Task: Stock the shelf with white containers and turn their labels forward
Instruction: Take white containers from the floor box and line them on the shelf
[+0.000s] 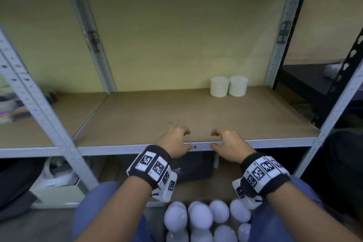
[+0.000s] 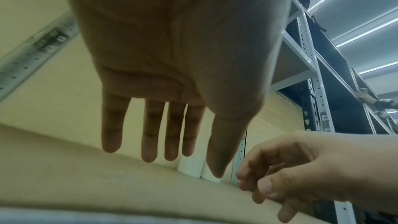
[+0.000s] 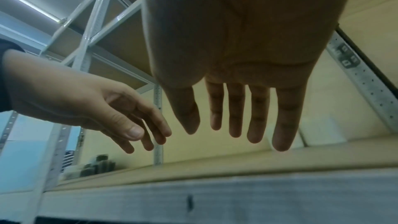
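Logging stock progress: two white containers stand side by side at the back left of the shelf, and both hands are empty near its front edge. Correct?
Not quite. The head view shows the two white containers at the back right of the shelf, not the back left. The rest holds: they stand side by side, and the left hand and right hand are empty near the front edge.

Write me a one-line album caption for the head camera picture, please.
Both empty hands, left hand and right hand, hover at the shelf edge; two white containers stand at its back.
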`<move>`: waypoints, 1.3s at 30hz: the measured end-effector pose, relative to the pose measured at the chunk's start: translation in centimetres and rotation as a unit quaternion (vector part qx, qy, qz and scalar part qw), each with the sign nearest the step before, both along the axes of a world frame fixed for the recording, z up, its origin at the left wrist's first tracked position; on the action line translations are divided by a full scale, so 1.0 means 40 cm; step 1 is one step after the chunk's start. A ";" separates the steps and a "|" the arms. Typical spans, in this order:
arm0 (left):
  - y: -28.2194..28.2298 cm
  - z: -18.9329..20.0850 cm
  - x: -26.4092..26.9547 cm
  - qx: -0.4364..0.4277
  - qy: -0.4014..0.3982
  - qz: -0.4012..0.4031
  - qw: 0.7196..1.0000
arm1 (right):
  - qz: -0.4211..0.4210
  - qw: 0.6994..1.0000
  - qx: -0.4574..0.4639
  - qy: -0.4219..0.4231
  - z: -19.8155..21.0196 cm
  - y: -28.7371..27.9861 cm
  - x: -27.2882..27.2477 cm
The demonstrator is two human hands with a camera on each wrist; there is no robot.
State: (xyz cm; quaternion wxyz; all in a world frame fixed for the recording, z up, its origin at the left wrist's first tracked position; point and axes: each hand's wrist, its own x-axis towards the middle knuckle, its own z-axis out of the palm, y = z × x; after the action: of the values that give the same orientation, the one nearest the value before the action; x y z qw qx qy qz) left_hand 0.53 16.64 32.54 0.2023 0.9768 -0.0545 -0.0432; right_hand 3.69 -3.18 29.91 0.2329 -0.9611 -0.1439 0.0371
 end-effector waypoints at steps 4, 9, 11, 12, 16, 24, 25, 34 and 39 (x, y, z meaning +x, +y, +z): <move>0.019 -0.121 -0.083 -0.019 0.028 0.002 0.999 | 0.042 0.999 -0.008 0.025 -0.113 0.036 -0.079; 0.027 -0.282 -0.122 -0.019 0.125 0.008 0.992 | 0.073 0.989 -0.036 0.121 -0.254 0.076 -0.122; 0.026 -0.338 -0.126 -0.011 0.164 0.011 0.986 | 0.080 0.982 -0.053 0.161 -0.302 0.095 -0.118; 0.025 -0.363 -0.127 -0.004 0.181 0.013 0.983 | 0.084 0.978 -0.055 0.181 -0.326 0.105 -0.114; 0.024 -0.456 -0.122 0.009 0.237 0.040 0.971 | 0.077 0.966 -0.102 0.222 -0.426 0.128 -0.104; 0.016 -0.639 -0.110 0.083 0.252 0.047 0.963 | 0.077 0.948 -0.196 0.239 -0.590 0.114 -0.115; 0.015 -0.657 -0.110 0.094 0.253 0.049 0.962 | 0.071 0.945 -0.203 0.247 -0.602 0.115 -0.119; 0.000 -0.777 -0.101 0.131 0.302 0.084 0.941 | 0.075 0.935 -0.241 0.250 -0.710 0.131 -0.119; -0.007 -0.812 -0.101 0.125 0.281 0.112 0.945 | 0.058 0.940 -0.226 0.250 -0.737 0.147 -0.122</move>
State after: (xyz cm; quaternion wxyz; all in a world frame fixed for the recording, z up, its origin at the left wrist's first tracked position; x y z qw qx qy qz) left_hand -3.51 16.36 0.06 0.0893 0.9424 0.1198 -0.2994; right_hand -1.18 2.72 0.44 0.0355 -0.9381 -0.1240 0.3214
